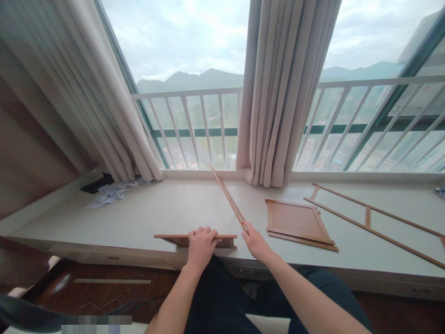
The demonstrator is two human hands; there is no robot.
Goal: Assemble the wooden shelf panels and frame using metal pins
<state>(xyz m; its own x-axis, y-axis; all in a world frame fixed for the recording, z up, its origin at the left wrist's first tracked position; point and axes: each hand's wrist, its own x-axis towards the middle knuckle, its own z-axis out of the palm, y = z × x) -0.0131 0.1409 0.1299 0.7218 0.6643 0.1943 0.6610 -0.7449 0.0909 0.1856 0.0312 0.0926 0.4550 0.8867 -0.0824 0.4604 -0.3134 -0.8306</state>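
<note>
My left hand (200, 245) is closed over the top edge of a brown wooden panel (174, 238) standing on edge at the front of the pale window ledge (146, 213). My right hand (255, 242) grips the near end of a long thin wooden frame piece (227, 196), which slants up and away toward the window. The two hands are close together, just above my dark-trousered lap.
Flat wooden panels (297, 222) lie stacked right of my right hand. A long ladder-like wooden frame (375, 222) lies further right. Crumpled paper bits (111, 192) sit at the ledge's far left. Beige curtains (278, 93) hang at the window with white railing (194, 125).
</note>
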